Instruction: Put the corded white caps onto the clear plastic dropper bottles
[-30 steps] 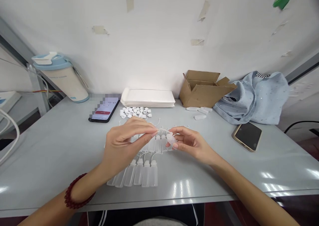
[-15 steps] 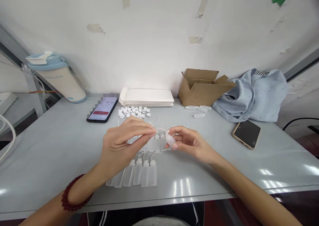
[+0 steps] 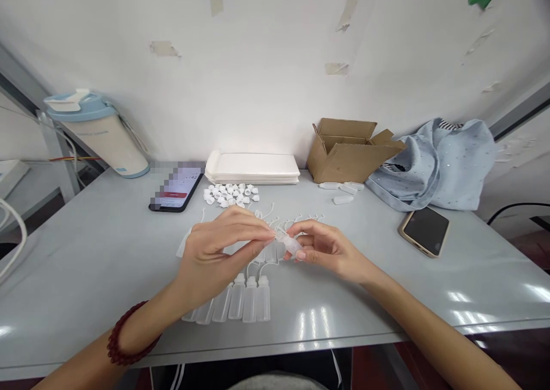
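Bottle (image 3: 293, 245) held between two hands above the worktop (image 3: 344, 304)

The left hand (image 3: 227, 241) reaches in from the side, wrist bent, fingers long and nearly straight over the thumb; its grip is pinched together at the bottle's neck end. The right hand (image 3: 326, 249) curls inward, forefinger arched and thumb below, its grip closed around the bottle's body. Small and cloudy, the bottle tilts, neck toward the left hand. Round dark-red beads form a bracelet (image 3: 114, 341) on the left wrist. Beneath lie slim, translucent plastic bottles (image 3: 251, 303) with thin white cords. Beyond them sit glossy white caps (image 3: 231, 194), a flat white stack (image 3: 254, 168) and a brown cardboard box (image 3: 356, 162). The worktop is smooth, grey and shiny.
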The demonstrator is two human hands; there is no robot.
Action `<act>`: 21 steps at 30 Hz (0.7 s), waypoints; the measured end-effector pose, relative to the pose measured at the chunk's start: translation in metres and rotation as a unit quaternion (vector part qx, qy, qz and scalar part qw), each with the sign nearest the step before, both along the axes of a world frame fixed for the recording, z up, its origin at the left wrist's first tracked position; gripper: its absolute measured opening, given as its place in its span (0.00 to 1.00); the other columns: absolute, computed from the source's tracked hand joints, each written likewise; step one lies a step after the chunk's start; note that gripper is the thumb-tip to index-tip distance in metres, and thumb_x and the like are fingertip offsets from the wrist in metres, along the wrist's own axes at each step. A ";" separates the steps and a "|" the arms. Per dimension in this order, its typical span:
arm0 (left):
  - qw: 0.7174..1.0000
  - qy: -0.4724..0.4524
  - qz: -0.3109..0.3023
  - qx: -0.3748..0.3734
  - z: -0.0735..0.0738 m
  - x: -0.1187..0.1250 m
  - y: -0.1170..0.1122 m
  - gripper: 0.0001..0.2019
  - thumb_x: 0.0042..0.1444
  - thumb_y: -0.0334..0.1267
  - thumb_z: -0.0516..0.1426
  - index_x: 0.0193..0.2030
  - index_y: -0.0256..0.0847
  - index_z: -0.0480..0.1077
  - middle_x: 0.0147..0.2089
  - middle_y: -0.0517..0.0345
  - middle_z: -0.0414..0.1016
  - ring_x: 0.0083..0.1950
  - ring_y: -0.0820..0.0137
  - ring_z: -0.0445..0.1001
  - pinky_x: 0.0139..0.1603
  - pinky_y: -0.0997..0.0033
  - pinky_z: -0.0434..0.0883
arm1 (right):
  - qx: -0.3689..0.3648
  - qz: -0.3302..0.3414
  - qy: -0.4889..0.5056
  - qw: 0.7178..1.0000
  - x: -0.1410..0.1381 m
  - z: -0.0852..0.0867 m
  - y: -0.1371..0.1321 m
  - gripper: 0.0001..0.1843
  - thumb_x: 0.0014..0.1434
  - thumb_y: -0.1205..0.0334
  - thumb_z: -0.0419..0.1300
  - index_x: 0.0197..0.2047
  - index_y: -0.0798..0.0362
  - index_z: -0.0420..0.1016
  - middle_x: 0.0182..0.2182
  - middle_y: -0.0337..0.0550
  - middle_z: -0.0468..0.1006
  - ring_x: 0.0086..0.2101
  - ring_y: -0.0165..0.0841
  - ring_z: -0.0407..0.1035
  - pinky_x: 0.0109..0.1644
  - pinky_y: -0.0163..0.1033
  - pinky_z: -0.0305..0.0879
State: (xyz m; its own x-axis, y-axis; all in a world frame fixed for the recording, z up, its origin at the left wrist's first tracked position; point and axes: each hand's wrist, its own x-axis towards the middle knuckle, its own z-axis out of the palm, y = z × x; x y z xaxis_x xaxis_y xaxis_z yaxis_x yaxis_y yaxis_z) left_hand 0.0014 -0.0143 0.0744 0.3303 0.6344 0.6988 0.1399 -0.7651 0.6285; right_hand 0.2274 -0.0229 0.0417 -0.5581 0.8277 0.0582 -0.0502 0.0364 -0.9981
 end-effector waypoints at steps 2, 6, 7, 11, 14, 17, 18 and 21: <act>1.000 0.003 -0.011 -0.010 0.000 0.000 -0.001 0.10 0.55 0.26 0.60 0.37 0.47 0.78 0.31 0.59 0.81 0.35 0.67 0.76 0.36 0.65 0.75 | -0.002 0.001 -0.005 1.000 0.000 0.001 0.000 0.13 0.60 0.61 0.60 0.49 0.50 0.68 0.38 0.43 0.76 0.40 0.33 0.73 0.46 0.44 0.68; 0.998 -0.004 -0.044 -0.049 -0.002 0.000 -0.003 0.11 0.55 0.25 0.60 0.38 0.47 0.78 0.33 0.59 0.81 0.37 0.67 0.77 0.38 0.65 0.76 | -0.005 -0.001 -0.008 1.000 0.000 0.002 0.000 0.14 0.60 0.62 0.60 0.49 0.51 0.68 0.38 0.43 0.77 0.40 0.33 0.74 0.44 0.42 0.68; 0.996 -0.009 -0.051 -0.069 -0.002 0.000 -0.004 0.11 0.55 0.25 0.60 0.38 0.47 0.78 0.33 0.59 0.81 0.37 0.67 0.78 0.38 0.65 0.77 | -0.007 -0.001 -0.008 1.000 0.000 0.002 0.000 0.14 0.60 0.62 0.60 0.50 0.51 0.68 0.38 0.43 0.77 0.40 0.33 0.74 0.44 0.42 0.68; 0.988 -0.028 -0.057 -0.138 -0.004 0.001 -0.005 0.11 0.53 0.24 0.61 0.36 0.47 0.78 0.36 0.60 0.81 0.38 0.67 0.79 0.39 0.67 0.78 | -0.013 -0.005 -0.009 1.000 0.001 0.002 -0.001 0.14 0.61 0.61 0.60 0.50 0.51 0.68 0.37 0.43 0.78 0.39 0.33 0.74 0.42 0.41 0.68; 0.986 -0.025 -0.052 -0.154 -0.006 0.002 -0.005 0.10 0.53 0.25 0.61 0.35 0.46 0.78 0.35 0.59 0.81 0.38 0.67 0.79 0.39 0.68 0.78 | -0.016 -0.006 -0.005 1.000 0.001 0.003 -0.001 0.14 0.61 0.61 0.60 0.50 0.51 0.68 0.37 0.43 0.78 0.40 0.34 0.75 0.42 0.41 0.69; 0.985 -0.013 -0.053 -0.163 -0.007 0.004 -0.006 0.09 0.55 0.26 0.60 0.35 0.45 0.78 0.34 0.58 0.81 0.36 0.67 0.79 0.37 0.68 0.77 | -0.015 -0.009 0.001 1.000 0.001 0.004 -0.002 0.14 0.60 0.60 0.60 0.50 0.51 0.68 0.38 0.43 0.77 0.40 0.34 0.75 0.42 0.41 0.69; 0.985 -0.006 -0.053 -0.165 -0.007 0.004 -0.006 0.08 0.55 0.27 0.60 0.35 0.45 0.78 0.34 0.58 0.81 0.35 0.68 0.79 0.36 0.68 0.77 | -0.013 -0.009 0.003 1.000 0.001 0.004 -0.002 0.14 0.60 0.60 0.60 0.49 0.51 0.68 0.38 0.43 0.76 0.39 0.34 0.75 0.41 0.41 0.70; 0.983 0.016 -0.061 -0.170 -0.007 0.006 -0.006 0.09 0.56 0.27 0.59 0.36 0.45 0.78 0.34 0.59 0.81 0.35 0.69 0.78 0.36 0.70 0.77 | -0.006 -0.006 0.004 1.000 0.000 0.004 -0.002 0.14 0.60 0.60 0.60 0.49 0.51 0.69 0.38 0.43 0.76 0.39 0.34 0.74 0.41 0.41 0.70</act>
